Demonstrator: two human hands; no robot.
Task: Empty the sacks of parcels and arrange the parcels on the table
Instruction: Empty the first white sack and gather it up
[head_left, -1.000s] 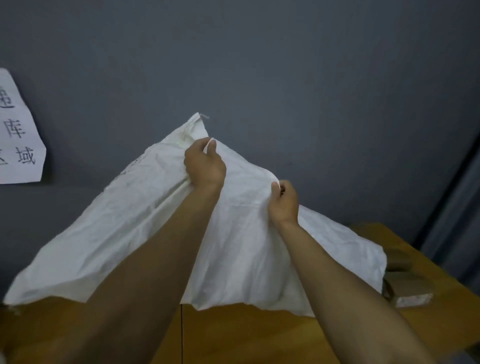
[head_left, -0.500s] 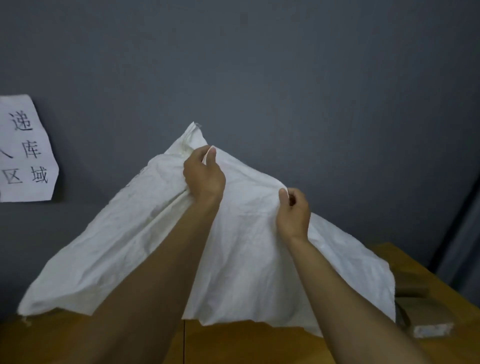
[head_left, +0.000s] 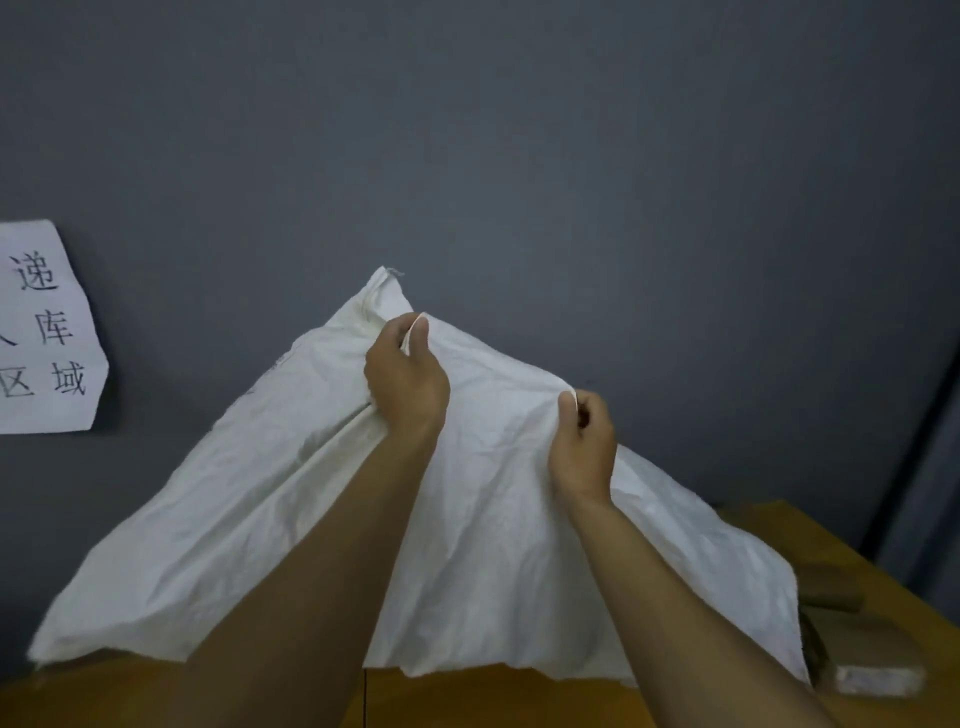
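One sack (head_left: 493, 499) is being pinched & held up by left hand (head_left: 408, 384), right hand (head_left: 582, 447). Parcels (head_left: 872, 652) on table (head_left: 769, 525) at rt aren't being arranged yet.

A white paper sign (head_left: 47, 332) on the grey wall (head_left: 571, 156) reads 递, 库, 区域.

Both bare forearms reach forward and up, the left hand (head_left: 408, 382) higher, the right hand (head_left: 584, 447) lower — each with fingers curled, pinching a fold of the white sack (head_left: 493, 519).
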